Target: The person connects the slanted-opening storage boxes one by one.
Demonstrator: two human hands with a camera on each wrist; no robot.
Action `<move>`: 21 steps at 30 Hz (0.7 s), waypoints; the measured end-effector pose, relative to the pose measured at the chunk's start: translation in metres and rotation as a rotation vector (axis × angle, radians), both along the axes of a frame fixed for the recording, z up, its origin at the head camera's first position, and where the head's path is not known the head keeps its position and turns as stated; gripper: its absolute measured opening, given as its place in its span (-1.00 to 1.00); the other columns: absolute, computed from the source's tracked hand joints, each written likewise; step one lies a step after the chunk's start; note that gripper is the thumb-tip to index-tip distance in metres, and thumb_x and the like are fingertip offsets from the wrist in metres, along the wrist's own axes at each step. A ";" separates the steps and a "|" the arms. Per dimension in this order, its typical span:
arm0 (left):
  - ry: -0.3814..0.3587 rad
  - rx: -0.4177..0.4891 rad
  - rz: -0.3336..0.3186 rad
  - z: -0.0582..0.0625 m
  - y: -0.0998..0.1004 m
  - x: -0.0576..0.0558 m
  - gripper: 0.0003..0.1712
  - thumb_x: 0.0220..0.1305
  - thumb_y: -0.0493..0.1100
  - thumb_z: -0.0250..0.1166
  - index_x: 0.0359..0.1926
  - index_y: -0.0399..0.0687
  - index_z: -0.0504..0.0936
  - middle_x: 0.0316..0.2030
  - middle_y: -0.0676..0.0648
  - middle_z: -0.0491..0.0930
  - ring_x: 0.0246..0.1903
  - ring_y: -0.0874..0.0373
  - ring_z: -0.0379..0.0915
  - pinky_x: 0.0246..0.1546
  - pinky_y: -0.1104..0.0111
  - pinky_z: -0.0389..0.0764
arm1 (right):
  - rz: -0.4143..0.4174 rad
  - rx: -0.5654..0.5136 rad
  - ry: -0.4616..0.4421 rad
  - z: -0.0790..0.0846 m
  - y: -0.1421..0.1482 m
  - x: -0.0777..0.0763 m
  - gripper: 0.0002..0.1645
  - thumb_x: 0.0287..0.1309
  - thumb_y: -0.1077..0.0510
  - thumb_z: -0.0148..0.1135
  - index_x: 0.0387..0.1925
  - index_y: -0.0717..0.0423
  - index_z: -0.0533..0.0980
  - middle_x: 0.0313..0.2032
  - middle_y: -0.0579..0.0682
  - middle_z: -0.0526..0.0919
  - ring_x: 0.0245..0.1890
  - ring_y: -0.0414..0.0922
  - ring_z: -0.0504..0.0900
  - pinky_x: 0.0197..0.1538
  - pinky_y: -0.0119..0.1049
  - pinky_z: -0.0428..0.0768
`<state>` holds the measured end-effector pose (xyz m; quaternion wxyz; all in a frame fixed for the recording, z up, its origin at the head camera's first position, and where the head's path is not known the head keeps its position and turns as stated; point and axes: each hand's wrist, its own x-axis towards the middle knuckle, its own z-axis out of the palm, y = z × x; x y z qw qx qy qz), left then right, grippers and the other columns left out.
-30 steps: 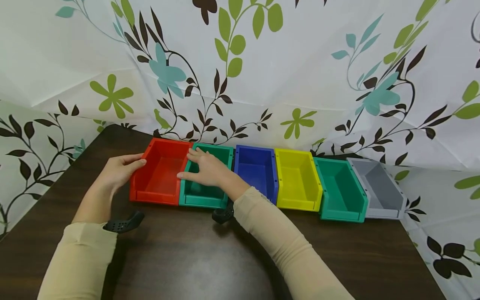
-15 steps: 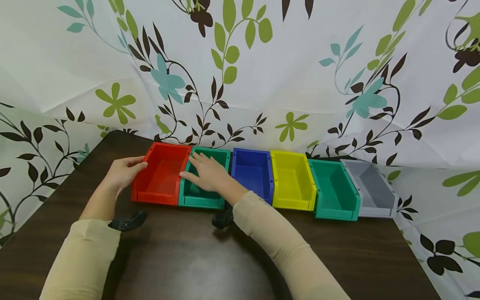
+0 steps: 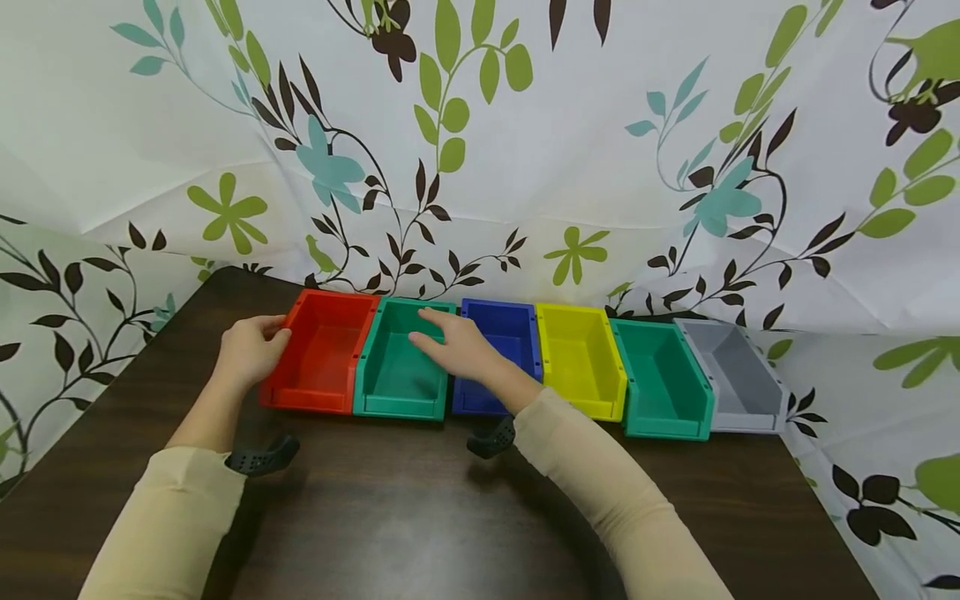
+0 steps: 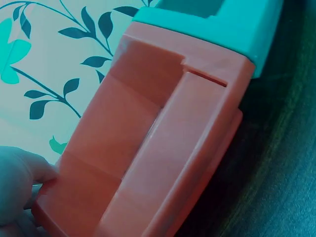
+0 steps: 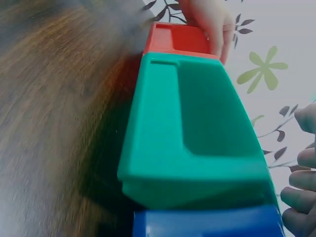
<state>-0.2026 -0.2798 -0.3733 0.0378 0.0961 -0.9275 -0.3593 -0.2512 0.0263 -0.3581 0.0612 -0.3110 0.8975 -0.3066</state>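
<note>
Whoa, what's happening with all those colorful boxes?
A person's left hand grips the outer edge of the red bin, which sits at the left end of a row of six on a dark table. Their right hand is open above the green bin next to it and the blue bin, holding nothing. Past those sit the yellow bin, another green bin and the gray bin.

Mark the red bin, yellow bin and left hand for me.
Red bin [image 3: 321, 358], head view, on its inside floor.
Yellow bin [image 3: 582, 367], head view, on its inside floor.
Left hand [image 3: 251, 350], head view, on the back of the hand.
</note>
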 end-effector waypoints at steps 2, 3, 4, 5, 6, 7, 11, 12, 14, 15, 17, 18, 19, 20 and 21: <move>0.014 -0.019 0.004 0.000 0.000 0.001 -0.46 0.42 -0.13 -0.06 0.26 -0.44 0.32 0.05 -0.49 0.48 -0.07 -0.29 0.50 -0.08 -0.08 0.56 | -0.014 -0.022 -0.019 0.001 0.008 0.001 -0.30 0.34 -0.17 -0.03 0.39 0.05 0.20 0.39 0.03 0.25 0.29 0.02 0.36 0.32 -0.07 0.35; 0.021 -0.028 0.007 0.000 0.000 0.001 -0.47 0.41 -0.14 -0.06 0.25 -0.44 0.33 0.04 -0.49 0.49 -0.08 -0.29 0.50 -0.09 -0.08 0.57 | -0.023 -0.028 -0.026 0.002 0.012 0.001 -0.30 0.34 -0.17 -0.03 0.39 0.05 0.20 0.38 0.02 0.26 0.28 0.02 0.37 0.31 -0.06 0.36; 0.027 -0.034 0.009 0.001 0.000 0.002 -0.47 0.41 -0.14 -0.06 0.24 -0.45 0.34 0.03 -0.49 0.49 -0.10 -0.28 0.50 -0.09 -0.09 0.57 | -0.033 -0.036 -0.036 0.004 0.016 0.002 -0.29 0.34 -0.17 -0.03 0.39 0.04 0.20 0.38 0.01 0.27 0.26 0.03 0.39 0.29 -0.05 0.37; 0.034 -0.041 0.012 0.001 0.000 0.003 -0.48 0.40 -0.15 -0.06 0.23 -0.45 0.35 0.02 -0.49 0.50 -0.11 -0.28 0.51 -0.10 -0.09 0.58 | -0.044 -0.044 -0.047 0.005 0.020 0.003 -0.30 0.33 -0.18 -0.02 0.39 0.04 0.21 0.37 0.01 0.29 0.25 0.03 0.41 0.28 -0.05 0.39; 0.039 -0.048 0.015 0.001 0.000 0.003 -0.48 0.39 -0.16 -0.06 0.23 -0.45 0.36 0.01 -0.49 0.50 -0.11 -0.27 0.51 -0.10 -0.09 0.58 | -0.053 -0.050 -0.055 0.006 0.024 0.003 -0.30 0.33 -0.18 -0.02 0.39 0.03 0.21 0.36 0.01 0.31 0.23 0.02 0.43 0.27 -0.05 0.40; 0.042 -0.054 0.018 0.002 0.000 0.004 -0.48 0.39 -0.16 -0.07 0.22 -0.45 0.36 0.01 -0.49 0.50 -0.12 -0.27 0.50 -0.10 -0.09 0.58 | -0.062 -0.056 -0.067 0.006 0.028 0.004 -0.30 0.33 -0.19 -0.02 0.39 0.02 0.21 0.35 0.00 0.32 0.22 0.01 0.44 0.26 -0.05 0.41; 0.029 -0.054 0.030 0.002 -0.002 0.005 -0.48 0.39 -0.16 -0.08 0.23 -0.45 0.35 0.03 -0.49 0.49 -0.11 -0.28 0.49 -0.09 -0.09 0.57 | -0.094 -0.066 -0.084 0.008 0.044 0.003 -0.30 0.32 -0.21 -0.01 0.37 0.00 0.24 0.33 -0.02 0.36 0.29 -0.06 0.39 0.28 -0.08 0.42; 0.022 -0.052 0.034 0.002 -0.003 0.005 -0.48 0.40 -0.16 -0.09 0.24 -0.44 0.34 0.04 -0.49 0.48 -0.11 -0.28 0.48 -0.09 -0.10 0.56 | -0.099 -0.066 -0.082 0.009 0.047 0.003 -0.30 0.32 -0.20 -0.01 0.37 0.00 0.24 0.33 -0.01 0.36 0.29 -0.07 0.39 0.28 -0.08 0.42; 0.014 -0.049 0.041 0.003 -0.004 0.006 -0.48 0.40 -0.16 -0.09 0.25 -0.43 0.33 0.05 -0.49 0.46 -0.09 -0.29 0.47 -0.08 -0.10 0.56 | -0.111 -0.071 -0.079 0.010 0.054 0.002 -0.31 0.32 -0.19 0.00 0.36 0.03 0.26 0.32 0.00 0.37 0.28 -0.06 0.41 0.27 -0.09 0.43; 0.014 -0.052 0.044 0.003 -0.004 0.006 -0.48 0.40 -0.16 -0.10 0.25 -0.43 0.33 0.05 -0.49 0.46 -0.09 -0.29 0.47 -0.08 -0.10 0.56 | -0.117 -0.078 -0.081 0.010 0.057 0.002 -0.32 0.32 -0.18 0.01 0.36 0.05 0.27 0.32 0.01 0.37 0.27 -0.06 0.42 0.26 -0.10 0.44; 0.018 -0.059 0.050 0.003 -0.006 0.007 -0.48 0.40 -0.16 -0.10 0.25 -0.43 0.34 0.05 -0.50 0.46 -0.09 -0.30 0.46 -0.08 -0.11 0.56 | -0.130 -0.097 -0.092 0.013 0.064 0.001 -0.33 0.32 -0.15 0.02 0.34 0.09 0.28 0.31 0.04 0.39 0.26 -0.04 0.43 0.25 -0.10 0.45; 0.021 -0.065 0.052 0.003 -0.007 0.007 -0.48 0.40 -0.16 -0.10 0.25 -0.43 0.34 0.05 -0.50 0.46 -0.09 -0.30 0.46 -0.08 -0.11 0.55 | -0.137 -0.110 -0.104 0.014 0.067 0.001 -0.33 0.32 -0.13 0.03 0.33 0.12 0.29 0.30 0.05 0.40 0.26 -0.03 0.44 0.24 -0.10 0.45; 0.023 -0.070 0.054 0.003 -0.009 0.007 -0.48 0.39 -0.16 -0.10 0.24 -0.44 0.34 0.05 -0.50 0.46 -0.09 -0.31 0.45 -0.08 -0.12 0.55 | -0.146 -0.127 -0.124 0.015 0.070 0.000 -0.33 0.32 -0.12 0.03 0.33 0.14 0.29 0.29 0.07 0.40 0.26 -0.02 0.44 0.24 -0.10 0.45; 0.024 -0.075 0.056 0.003 -0.010 0.007 -0.48 0.39 -0.16 -0.10 0.24 -0.44 0.34 0.05 -0.51 0.46 -0.09 -0.31 0.45 -0.08 -0.12 0.55 | -0.157 -0.145 -0.145 0.017 0.074 0.000 -0.33 0.32 -0.12 0.04 0.32 0.16 0.29 0.29 0.08 0.40 0.26 -0.01 0.43 0.25 -0.09 0.45; 0.025 -0.079 0.059 0.004 -0.011 0.008 -0.47 0.39 -0.17 -0.10 0.24 -0.44 0.35 0.04 -0.51 0.46 -0.09 -0.32 0.45 -0.08 -0.13 0.55 | -0.168 -0.162 -0.170 0.019 0.077 0.001 -0.33 0.32 -0.11 0.04 0.32 0.17 0.29 0.29 0.10 0.40 0.27 0.01 0.42 0.26 -0.08 0.43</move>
